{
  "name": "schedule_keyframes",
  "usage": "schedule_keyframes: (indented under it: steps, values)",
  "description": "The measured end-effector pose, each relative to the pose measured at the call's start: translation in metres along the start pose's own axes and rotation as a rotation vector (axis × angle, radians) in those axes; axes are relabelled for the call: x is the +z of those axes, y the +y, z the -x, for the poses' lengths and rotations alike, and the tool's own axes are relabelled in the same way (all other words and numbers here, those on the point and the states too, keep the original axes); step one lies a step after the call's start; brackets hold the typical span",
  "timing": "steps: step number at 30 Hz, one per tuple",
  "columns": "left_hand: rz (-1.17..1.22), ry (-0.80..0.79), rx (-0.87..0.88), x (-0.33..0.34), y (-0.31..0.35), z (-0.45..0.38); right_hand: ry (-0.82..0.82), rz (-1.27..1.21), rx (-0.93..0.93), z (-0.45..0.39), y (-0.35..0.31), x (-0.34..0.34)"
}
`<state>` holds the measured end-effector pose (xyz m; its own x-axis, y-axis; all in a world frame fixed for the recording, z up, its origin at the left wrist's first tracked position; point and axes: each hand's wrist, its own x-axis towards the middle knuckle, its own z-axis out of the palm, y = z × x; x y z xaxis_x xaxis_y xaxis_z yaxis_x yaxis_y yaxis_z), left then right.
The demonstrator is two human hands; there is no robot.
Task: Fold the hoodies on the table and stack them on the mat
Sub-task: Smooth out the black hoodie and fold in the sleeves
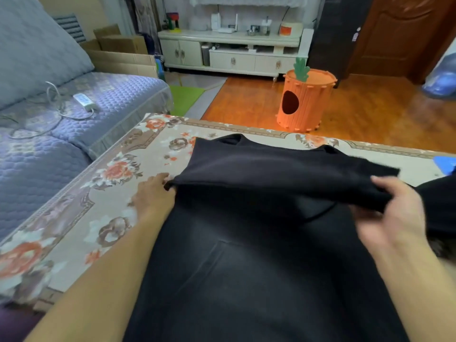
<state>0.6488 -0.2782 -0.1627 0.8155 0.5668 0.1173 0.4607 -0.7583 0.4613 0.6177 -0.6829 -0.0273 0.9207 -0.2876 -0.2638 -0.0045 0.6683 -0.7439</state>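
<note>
Hoodie point(259, 243) top fold gripped at both corners by hands: left point(153, 196), right point(392, 213)

No legible text anywhere.

The floor point(357, 107) is shiny orange-brown wood. A blue quilted sofa point(61, 114) stands at the left, and a cream cabinet point(229, 55) stands against the far wall. A dark wooden door point(399, 35) is at the right, and an orange carrot-shaped box point(304, 102) stands on the floor.
</note>
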Motion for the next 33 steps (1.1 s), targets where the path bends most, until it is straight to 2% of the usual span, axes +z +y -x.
schedule_keyframes:
  steps: [2, 5, 7, 9, 10, 12, 14, 16, 17, 20, 22, 23, 24, 26, 27, 29, 31, 33]
  values:
    - [0.134, 0.009, 0.111, 0.004, -0.004, 0.002, 0.124, 0.247, 0.101, 0.011, 0.008, -0.040]
    - [0.182, -0.009, 0.197, 0.004, -0.006, 0.004, 0.043, 0.756, 0.408, 0.018, 0.035, -0.082]
    - [0.129, -0.034, 0.309, 0.005, -0.005, 0.007, -0.001, 0.901, 0.427, 0.020, 0.039, -0.082]
    - [0.078, -0.038, 0.435, 0.008, -0.004, 0.010, 0.014, 0.969, 0.322, 0.018, 0.036, -0.073]
    - [0.087, -0.024, 0.435, 0.008, -0.004, 0.010, 0.005, 1.007, 0.281, 0.017, 0.033, -0.067]
    - [0.130, 0.007, 0.252, 0.007, -0.005, 0.004, -0.081, 1.033, 0.271, 0.017, 0.028, -0.057]
    - [0.179, 0.006, 0.038, 0.007, -0.008, -0.005, -0.196, 0.934, 0.325, 0.021, 0.022, -0.049]
    - [0.245, -0.009, -0.021, 0.009, -0.011, -0.009, -0.260, 0.874, 0.377, 0.030, 0.020, -0.042]
    - [0.282, -0.011, -0.016, 0.009, -0.012, -0.010, -0.267, 0.949, 0.398, 0.032, 0.021, -0.043]
    - [0.365, -0.016, 0.040, 0.009, -0.014, -0.009, -0.272, 1.475, 0.468, 0.040, 0.032, -0.056]
    - [0.380, -0.014, 0.124, 0.009, -0.017, -0.009, -0.266, 1.672, 0.527, 0.039, 0.033, -0.061]
    - [0.376, -0.009, 0.149, 0.009, -0.017, -0.009, -0.246, 1.776, 0.470, 0.037, 0.032, -0.060]
    - [0.369, -0.002, 0.151, 0.009, -0.017, -0.008, -0.219, 1.919, 0.327, 0.032, 0.030, -0.058]
    - [0.363, 0.004, 0.120, 0.009, -0.015, -0.007, -0.203, 2.117, -0.143, 0.023, 0.033, -0.052]
    - [0.368, 0.011, 0.114, 0.008, -0.013, -0.005, -0.259, 2.052, -0.389, 0.021, 0.040, -0.045]
    - [0.394, 0.012, 0.111, 0.006, -0.009, -0.002, -0.501, 1.831, -0.756, 0.018, 0.060, -0.025]
    - [0.389, 0.014, 0.099, 0.003, -0.003, 0.002, -0.731, 1.864, -0.972, 0.009, 0.086, -0.014]
    - [0.222, 0.033, 0.101, 0.003, 0.000, 0.007, -0.879, 2.040, -0.922, -0.002, 0.110, -0.016]
